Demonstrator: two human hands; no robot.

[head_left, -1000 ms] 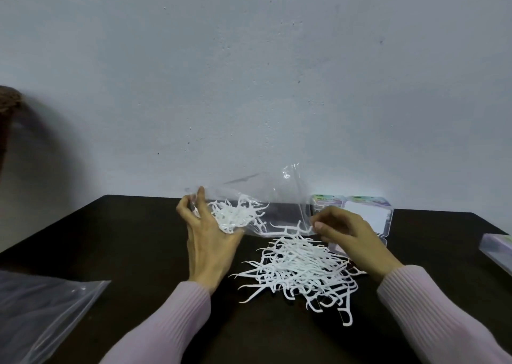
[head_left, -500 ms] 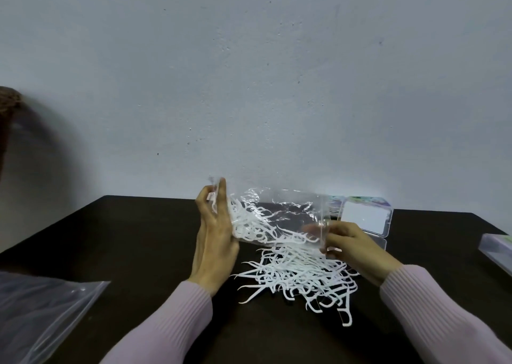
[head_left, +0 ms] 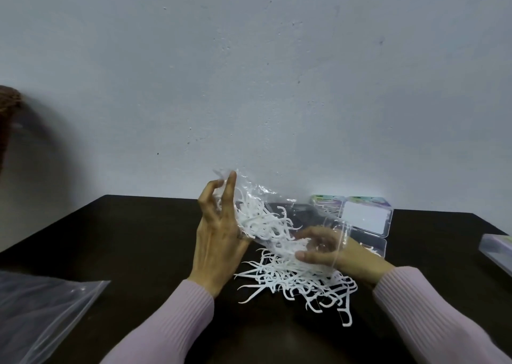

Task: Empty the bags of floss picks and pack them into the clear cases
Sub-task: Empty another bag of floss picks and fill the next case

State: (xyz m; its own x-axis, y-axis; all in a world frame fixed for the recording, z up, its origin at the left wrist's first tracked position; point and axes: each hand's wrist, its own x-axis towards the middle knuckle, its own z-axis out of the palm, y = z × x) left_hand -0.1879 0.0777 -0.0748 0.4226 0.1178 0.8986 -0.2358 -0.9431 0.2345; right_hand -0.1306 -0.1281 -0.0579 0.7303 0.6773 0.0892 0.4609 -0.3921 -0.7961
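A clear plastic bag [head_left: 279, 211] with white floss picks inside hangs tilted over the dark table [head_left: 124, 239]. My left hand [head_left: 219, 239] holds its raised left end, fingers pinching the corner. My right hand [head_left: 324, 252] grips the lower right end, seen partly through the plastic. Below them a loose pile of floss picks [head_left: 299, 283] lies on the table. An open clear case [head_left: 365, 219] with a white label and coloured edge sits behind my right hand.
A larger empty zip bag [head_left: 41, 313] lies at the table's front left. Another clear case [head_left: 498, 250] pokes in at the right edge. A brown object [head_left: 8, 108] stands at the far left by the pale wall.
My left hand has lifted the bag's left end higher, tilting the bag down to the right. The picks inside have slid towards the lower end by my right hand.
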